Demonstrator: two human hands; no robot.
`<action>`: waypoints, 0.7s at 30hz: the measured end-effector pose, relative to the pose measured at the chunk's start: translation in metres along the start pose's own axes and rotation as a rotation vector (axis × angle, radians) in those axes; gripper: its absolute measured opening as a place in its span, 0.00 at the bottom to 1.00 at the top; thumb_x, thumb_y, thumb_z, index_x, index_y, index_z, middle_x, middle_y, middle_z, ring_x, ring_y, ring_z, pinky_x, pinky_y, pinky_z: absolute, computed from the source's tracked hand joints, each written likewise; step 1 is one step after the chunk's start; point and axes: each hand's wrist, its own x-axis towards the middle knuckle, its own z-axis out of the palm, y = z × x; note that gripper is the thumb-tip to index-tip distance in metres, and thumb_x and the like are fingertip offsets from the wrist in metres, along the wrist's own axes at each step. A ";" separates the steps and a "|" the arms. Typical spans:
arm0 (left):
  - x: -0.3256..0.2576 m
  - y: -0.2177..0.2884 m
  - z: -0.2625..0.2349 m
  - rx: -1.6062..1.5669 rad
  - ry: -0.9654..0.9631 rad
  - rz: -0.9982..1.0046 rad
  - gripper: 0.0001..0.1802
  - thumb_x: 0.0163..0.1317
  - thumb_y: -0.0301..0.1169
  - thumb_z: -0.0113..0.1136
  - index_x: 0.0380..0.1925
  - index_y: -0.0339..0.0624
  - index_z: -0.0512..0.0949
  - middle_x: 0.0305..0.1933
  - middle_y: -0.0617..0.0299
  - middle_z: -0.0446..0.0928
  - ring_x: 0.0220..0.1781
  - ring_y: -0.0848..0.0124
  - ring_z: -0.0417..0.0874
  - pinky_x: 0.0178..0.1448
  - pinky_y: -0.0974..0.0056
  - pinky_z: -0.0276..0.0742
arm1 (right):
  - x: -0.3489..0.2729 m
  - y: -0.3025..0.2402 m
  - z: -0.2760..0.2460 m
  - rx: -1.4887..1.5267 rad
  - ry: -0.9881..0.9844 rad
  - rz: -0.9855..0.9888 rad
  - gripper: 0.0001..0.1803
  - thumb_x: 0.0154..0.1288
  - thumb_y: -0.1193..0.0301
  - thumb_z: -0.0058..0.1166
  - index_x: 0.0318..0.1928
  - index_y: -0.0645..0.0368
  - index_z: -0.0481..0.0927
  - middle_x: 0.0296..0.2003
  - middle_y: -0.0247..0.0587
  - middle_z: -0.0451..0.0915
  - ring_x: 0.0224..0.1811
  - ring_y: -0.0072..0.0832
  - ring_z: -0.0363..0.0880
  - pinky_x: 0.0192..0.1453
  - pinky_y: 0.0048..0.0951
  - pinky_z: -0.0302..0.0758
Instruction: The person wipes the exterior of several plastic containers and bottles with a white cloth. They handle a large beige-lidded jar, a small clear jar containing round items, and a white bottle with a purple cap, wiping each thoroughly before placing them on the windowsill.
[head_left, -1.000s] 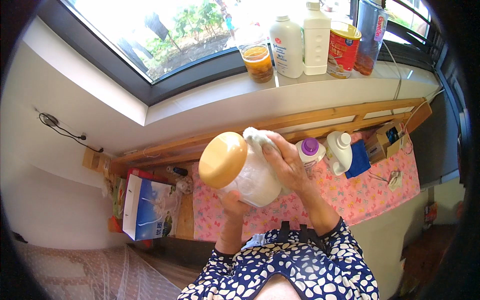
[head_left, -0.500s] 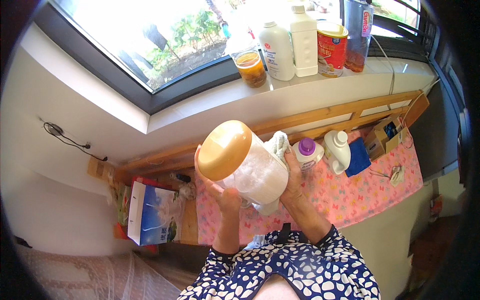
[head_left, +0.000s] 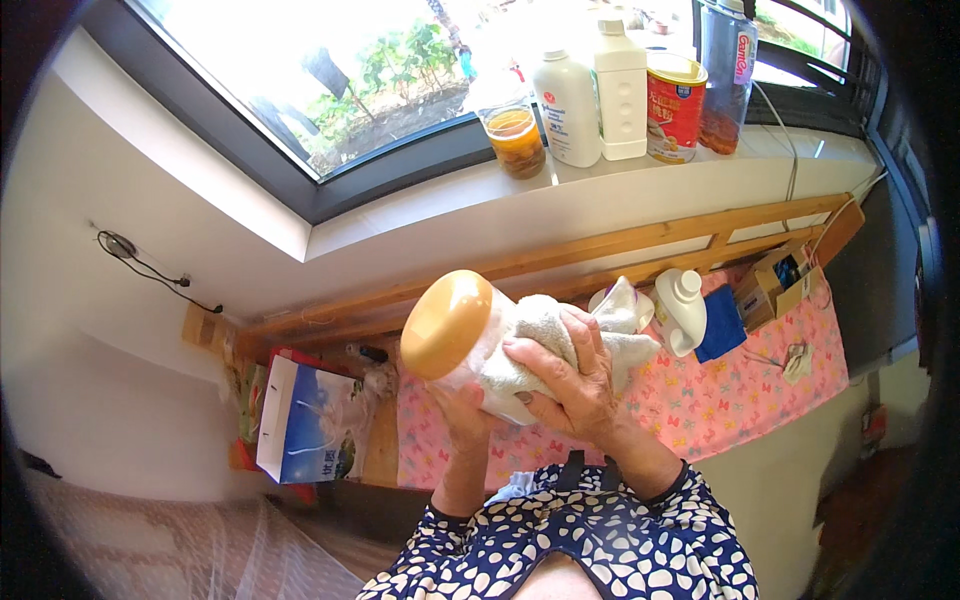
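A clear jar (head_left: 466, 372) with a round tan lid (head_left: 447, 323) and white contents is held up over the bed, tilted with its lid to the upper left. My left hand (head_left: 464, 408) grips it from below near the lid; part of those fingers is behind the jar. A pale grey-white cloth (head_left: 540, 330) is spread over the jar's side. My right hand (head_left: 570, 378) presses this cloth against the jar, fingers bent around it. Loose cloth corners stick out to the right and cover most of a white bottle behind them.
Pink patterned cloth (head_left: 690, 410) covers the wooden surface, which bears a white jug (head_left: 680, 312), a blue cloth (head_left: 720, 325) and an open carton (head_left: 775, 285). Bottles and a red tin (head_left: 675, 108) line the windowsill (head_left: 400, 218). A blue-white paper bag (head_left: 318, 425) stands at left.
The cloth has come from behind the jar to its front side, with my right hand over it. The jar has shifted slightly down. The view has moved a little.
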 end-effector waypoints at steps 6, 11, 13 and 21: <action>-0.014 -0.023 -0.028 0.002 -0.013 0.061 0.52 0.46 0.49 0.72 0.64 0.34 0.54 0.62 0.50 0.66 0.61 0.57 0.71 0.61 0.55 0.71 | 0.024 0.010 -0.001 0.306 -0.084 0.160 0.24 0.58 0.67 0.55 0.56 0.56 0.74 0.49 0.54 0.74 0.54 0.50 0.71 0.59 0.46 0.68; -0.026 -0.035 -0.044 0.020 -0.016 0.098 0.53 0.43 0.45 0.76 0.63 0.34 0.56 0.59 0.52 0.69 0.59 0.59 0.73 0.59 0.58 0.73 | 0.044 0.014 0.003 0.780 -0.141 0.583 0.17 0.69 0.69 0.46 0.56 0.61 0.72 0.47 0.44 0.77 0.51 0.29 0.74 0.57 0.31 0.70; -0.029 -0.040 -0.045 -0.015 0.033 0.044 0.57 0.37 0.46 0.79 0.63 0.34 0.56 0.59 0.53 0.69 0.59 0.60 0.73 0.60 0.57 0.72 | 0.049 0.016 0.005 0.857 -0.106 0.634 0.17 0.69 0.73 0.46 0.56 0.62 0.72 0.45 0.38 0.78 0.49 0.22 0.73 0.56 0.26 0.70; -0.009 -0.033 -0.036 0.168 0.065 0.015 0.49 0.39 0.38 0.78 0.60 0.36 0.61 0.56 0.56 0.72 0.54 0.66 0.75 0.56 0.60 0.74 | 0.027 0.000 0.010 0.234 0.034 0.060 0.23 0.46 0.76 0.58 0.47 0.51 0.83 0.45 0.44 0.77 0.48 0.45 0.71 0.54 0.43 0.71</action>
